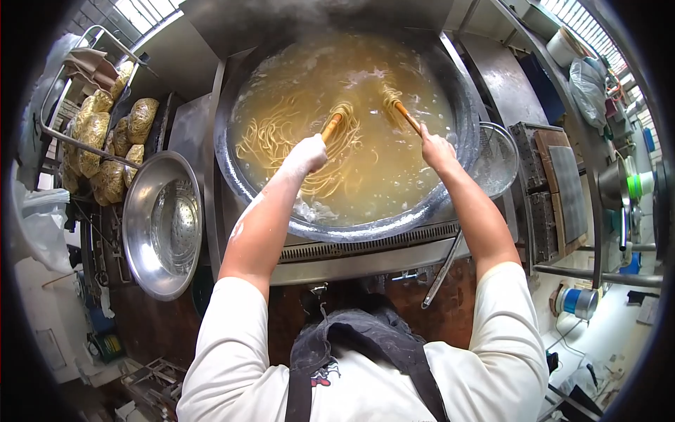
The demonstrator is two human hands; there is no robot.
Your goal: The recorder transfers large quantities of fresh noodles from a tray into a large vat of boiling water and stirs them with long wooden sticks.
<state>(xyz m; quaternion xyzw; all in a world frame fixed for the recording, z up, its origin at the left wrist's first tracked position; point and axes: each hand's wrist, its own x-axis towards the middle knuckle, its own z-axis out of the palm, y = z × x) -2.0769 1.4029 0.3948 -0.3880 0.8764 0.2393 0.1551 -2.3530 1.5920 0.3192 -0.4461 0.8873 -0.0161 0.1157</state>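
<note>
A very large round wok [348,232] full of cloudy yellowish water lies before me, with steam at its far side. Long yellow noodles [271,134] float in its left half. My left hand [308,154] grips a wooden stick [332,127], whose far end has noodles gathered around it. My right hand [437,149] holds a second wooden stick [408,116] that slants away to the upper left. A smaller bunch of noodles [391,96] clings around its far end. The lower tips of both sticks are hidden by noodles and water.
A round metal mesh strainer [495,158] rests at the wok's right rim, its long handle [443,269] pointing toward me. Left of the wok, a wide steel basin [134,232] stands tilted. Several bags of noodles [92,140] are piled behind a metal rail [87,147]. Wooden boards [561,190] sit at the right.
</note>
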